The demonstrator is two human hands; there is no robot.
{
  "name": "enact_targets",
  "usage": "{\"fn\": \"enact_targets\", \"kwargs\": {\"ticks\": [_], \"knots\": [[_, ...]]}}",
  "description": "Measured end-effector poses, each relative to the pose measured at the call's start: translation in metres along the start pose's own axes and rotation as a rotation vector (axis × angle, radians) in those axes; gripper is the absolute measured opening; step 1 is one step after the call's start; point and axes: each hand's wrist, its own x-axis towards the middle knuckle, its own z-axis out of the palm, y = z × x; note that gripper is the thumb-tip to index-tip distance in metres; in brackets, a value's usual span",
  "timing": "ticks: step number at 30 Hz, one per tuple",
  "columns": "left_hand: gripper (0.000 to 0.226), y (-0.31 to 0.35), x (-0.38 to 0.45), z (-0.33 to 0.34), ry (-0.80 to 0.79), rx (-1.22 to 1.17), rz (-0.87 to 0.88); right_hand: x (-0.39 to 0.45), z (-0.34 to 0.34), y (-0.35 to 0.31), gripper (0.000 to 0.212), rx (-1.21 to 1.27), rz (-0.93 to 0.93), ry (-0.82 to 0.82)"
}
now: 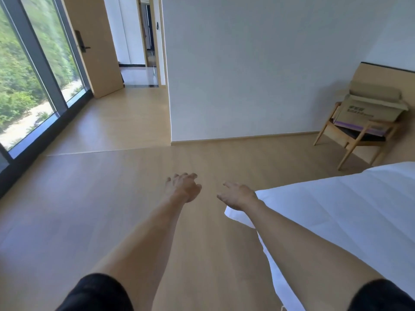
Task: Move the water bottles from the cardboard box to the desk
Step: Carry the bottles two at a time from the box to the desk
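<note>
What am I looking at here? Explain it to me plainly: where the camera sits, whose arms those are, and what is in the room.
There is one picture only, taken by a wide-angle camera worn on a person's head, looking forward and down. No machine is involved; the two bare arms reaching forward belong to that person.

The left hand and the right hand are both out over the wooden floor with relaxed fingers. Neither has a grip on anything.

At the right is a bed with a white sheet. Beyond it, against the wall, a wooden chair carries an open cardboard box. What is inside the box cannot be seen from here, and no water bottles or desk show in the picture.

At the left is a large window, and behind it an open door leads to a hallway.
</note>
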Motion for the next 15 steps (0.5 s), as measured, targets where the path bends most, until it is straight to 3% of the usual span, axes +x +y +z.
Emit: {"fn": "enact_targets", "kwargs": {"ticks": [6,15], "knots": [[0.050,-0.017,0.131,-0.036,0.000,0.026,0.067,0.112,-0.039,-0.021,0.063,0.012,0.070,0.044],[0.053,-0.001,0.290,-0.035,-0.060,0.051,0.184,0.253,-0.072,-0.010,0.060,0.007,0.133,0.077]]}}
